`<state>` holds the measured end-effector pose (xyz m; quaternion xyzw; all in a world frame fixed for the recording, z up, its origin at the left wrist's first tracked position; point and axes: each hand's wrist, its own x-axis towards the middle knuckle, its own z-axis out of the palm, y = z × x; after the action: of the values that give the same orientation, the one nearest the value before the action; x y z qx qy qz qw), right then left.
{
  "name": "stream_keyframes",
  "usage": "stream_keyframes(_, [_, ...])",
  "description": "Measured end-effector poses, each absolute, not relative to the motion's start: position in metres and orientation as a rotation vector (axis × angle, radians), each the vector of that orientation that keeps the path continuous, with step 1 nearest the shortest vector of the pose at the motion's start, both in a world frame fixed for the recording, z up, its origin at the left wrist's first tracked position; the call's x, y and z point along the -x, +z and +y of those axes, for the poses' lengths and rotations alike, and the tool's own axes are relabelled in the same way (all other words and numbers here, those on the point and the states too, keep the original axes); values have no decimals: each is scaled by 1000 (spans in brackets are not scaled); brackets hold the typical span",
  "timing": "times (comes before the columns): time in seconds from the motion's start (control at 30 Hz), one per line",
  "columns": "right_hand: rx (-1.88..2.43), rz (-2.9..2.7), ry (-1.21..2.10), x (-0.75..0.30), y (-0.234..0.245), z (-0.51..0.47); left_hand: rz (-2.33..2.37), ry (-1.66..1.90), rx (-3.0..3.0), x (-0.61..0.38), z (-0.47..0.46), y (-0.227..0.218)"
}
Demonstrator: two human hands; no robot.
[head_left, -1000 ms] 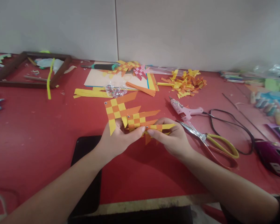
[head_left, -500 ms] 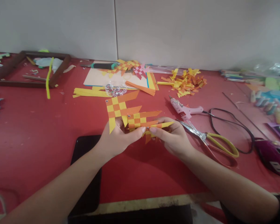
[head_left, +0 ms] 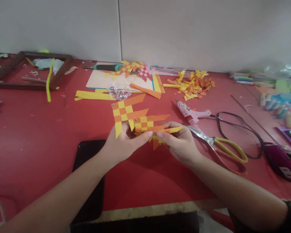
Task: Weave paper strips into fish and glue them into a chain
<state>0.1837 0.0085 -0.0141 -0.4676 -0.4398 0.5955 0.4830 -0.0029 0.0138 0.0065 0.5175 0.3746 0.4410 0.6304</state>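
Note:
Between my two hands is a group of woven paper fish in orange and yellow checks, with small googly eyes. The large paper fish [head_left: 123, 111] rises above my left hand [head_left: 121, 144], its strip tails pointing right. A medium paper fish [head_left: 145, 124] overlaps it, and a small paper fish [head_left: 156, 142] sits lowest, under my thumbs. My left hand is closed around the fish from the left, thumb in front. My right hand [head_left: 180, 142] pinches the small fish from the right. The fingers behind the paper are hidden.
Right of my hands lie a pink glue gun [head_left: 192, 112] and scissors [head_left: 213, 142] with yellow and red handles. Behind are orange and yellow paper scraps [head_left: 194, 84], yellow strips [head_left: 94, 95] and a cutter knife [head_left: 106, 67]. A black phone-like slab [head_left: 89, 181] and brown frame [head_left: 21, 86] are leftward.
The paper fish and both hands have shifted very slightly to the right. The hold on the fish looks the same.

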Motion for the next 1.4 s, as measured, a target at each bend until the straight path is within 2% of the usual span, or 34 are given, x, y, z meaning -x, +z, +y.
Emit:
stream_keyframes(0.7, [1155, -1129, 1388, -183, -13, 5, 1006, 947, -1093, 2, 10, 9])
stream_keyframes(1.4, [1169, -1186, 1293, -179, -6, 4, 835, 961, -1286, 4, 13, 15])
